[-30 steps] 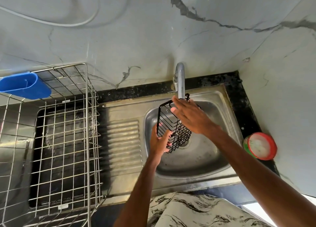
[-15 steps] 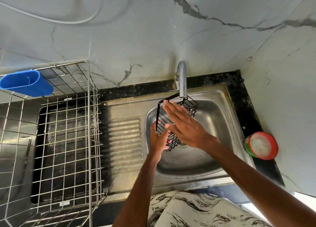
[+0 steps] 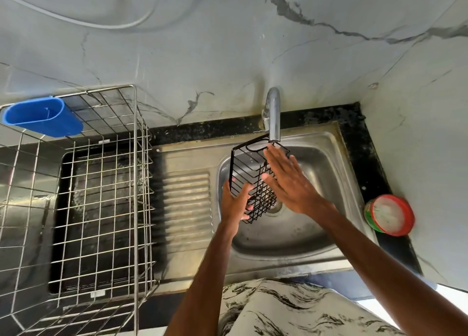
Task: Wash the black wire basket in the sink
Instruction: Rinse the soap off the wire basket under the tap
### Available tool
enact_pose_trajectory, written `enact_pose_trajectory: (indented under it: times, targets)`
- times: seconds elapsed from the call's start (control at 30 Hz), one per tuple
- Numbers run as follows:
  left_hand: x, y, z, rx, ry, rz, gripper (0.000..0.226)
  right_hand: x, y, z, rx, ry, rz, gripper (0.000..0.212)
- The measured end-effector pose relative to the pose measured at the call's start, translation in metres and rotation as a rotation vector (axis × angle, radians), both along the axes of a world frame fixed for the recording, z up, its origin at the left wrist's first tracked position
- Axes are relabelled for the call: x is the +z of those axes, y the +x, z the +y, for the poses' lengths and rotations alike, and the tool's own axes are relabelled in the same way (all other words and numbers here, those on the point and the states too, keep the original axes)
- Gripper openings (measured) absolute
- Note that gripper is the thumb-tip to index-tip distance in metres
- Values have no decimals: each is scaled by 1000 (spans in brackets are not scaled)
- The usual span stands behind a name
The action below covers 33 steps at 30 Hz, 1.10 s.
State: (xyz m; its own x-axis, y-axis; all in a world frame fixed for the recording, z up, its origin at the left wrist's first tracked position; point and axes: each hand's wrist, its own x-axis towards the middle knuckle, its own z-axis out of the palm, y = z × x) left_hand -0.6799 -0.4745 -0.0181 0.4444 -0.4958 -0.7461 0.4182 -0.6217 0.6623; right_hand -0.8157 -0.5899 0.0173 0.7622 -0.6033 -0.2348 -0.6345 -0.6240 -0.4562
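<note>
View from a head camera, looking down at a steel sink [image 3: 316, 237] set into a dark desk [image 3: 366, 163] against marble-patterned walls. Two bare arms reach in from the bottom edge.

The black wire basket [image 3: 247, 168] is held in the air above the sink bowl, not resting in it. It is a narrow, oblong cage. Its long axis runs from its lower end, above the drain, up and away to its upper end, which sits just under the spout of the tap [image 3: 274, 115].

The left hand [image 3: 234, 204] is at the basket's lower left, with its fingers [image 3: 244, 192] curled around the wires, so it carries the weight. The right hand [image 3: 288, 183] lies flat along the basket's right side. Its fingers [image 3: 277, 161] are straight and close together, pressed against the wire and pointing toward the spout. The basket is therefore directly to the left of that palm and touching it. A rubbing stroke would probably travel along the long axis.

The tap may be running, but no stream of water can be made out.

To the left, a steel dish rack [image 3: 101, 183] stands over a dark tray, with a blue cup [image 3: 43, 116] hooked on its far corner. To the right, a red-rimmed tub [image 3: 390, 214] sits on the desk, well apart from both hands.
</note>
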Motion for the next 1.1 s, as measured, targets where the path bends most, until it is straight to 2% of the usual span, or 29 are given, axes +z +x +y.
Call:
enact_pose_trajectory:
  times: [0.1, 0.2, 0.27, 0.47, 0.6, 0.67, 0.73, 0.83, 0.9, 1.0, 1.1]
  targets:
    - [0, -1, -1, -28, -4, -43, 59, 0, 10, -4, -98, 49, 44, 87]
    - [3, -1, 1, -32, 8, -17, 54, 7, 23, 9, 53, 15, 39, 88]
    - [4, 1, 2, -31, 8, 16, 58, 9, 25, 3, 106, -16, 41, 86]
    - [1, 2, 4, -57, 0, -7, 61, 14, 40, -35, -103, 86, 169, 93]
    - [2, 4, 5, -5, 3, 26, 43, 16, 54, -18, 135, 33, 138, 83]
    - [3, 8, 7, 4, -5, 36, 50, 16, 53, -16, 187, 38, 92, 78]
    - [4, 10, 7, -9, -8, 34, 60, 9, 47, -29, 95, 52, 91, 85]
    - [3, 12, 7, -14, -16, 13, 63, 0, 33, -52, -101, 89, 205, 110]
    - [2, 12, 8, -13, -12, 7, 63, 2, 29, -52, -139, 146, 201, 101]
    - [2, 13, 10, 9, -14, 31, 63, 4, 25, -44, -201, 219, 26, 61]
    - [8, 14, 8, -8, -16, 58, 55, 14, 26, -53, -354, 397, -100, 62]
